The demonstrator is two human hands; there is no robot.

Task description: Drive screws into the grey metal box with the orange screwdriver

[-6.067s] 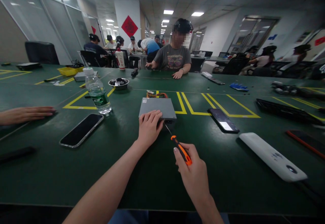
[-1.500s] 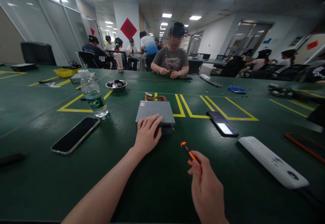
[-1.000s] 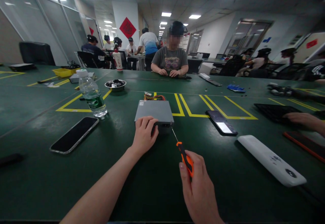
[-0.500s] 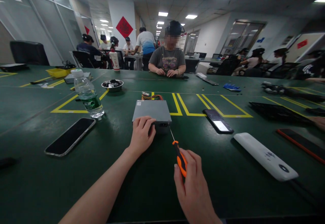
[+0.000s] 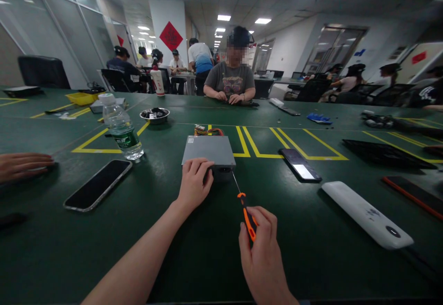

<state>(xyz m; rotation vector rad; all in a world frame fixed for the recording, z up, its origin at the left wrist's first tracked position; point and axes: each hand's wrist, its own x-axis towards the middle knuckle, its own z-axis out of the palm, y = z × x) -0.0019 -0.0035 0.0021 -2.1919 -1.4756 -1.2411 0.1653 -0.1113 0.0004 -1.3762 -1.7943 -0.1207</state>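
Note:
A grey metal box point(image 5: 209, 150) with a bundle of coloured wires point(image 5: 211, 131) behind it lies on the green table. My left hand point(image 5: 194, 182) rests on its front left edge, fingers over the top and thumb at the front face. In my right hand point(image 5: 261, 242) is an orange and black screwdriver point(image 5: 248, 217), its handle held between thumb and fingers. The thin shaft points up and left, and its tip meets the front face near the right corner, beside a black socket. Exactly what the tip touches is too small to tell.
Left of the box are a water bottle point(image 5: 125, 134), a black phone point(image 5: 98, 185) and another person's hand point(image 5: 24, 166). A metal bowl point(image 5: 154, 116) stands behind. To the right lie a lit phone point(image 5: 300, 164) and a white device point(image 5: 365, 212). A person point(image 5: 230, 76) sits opposite.
Another person's hand has come into view at the left edge. The screwdriver handle has turned a little in my right hand. My left hand keeps its place on the box.

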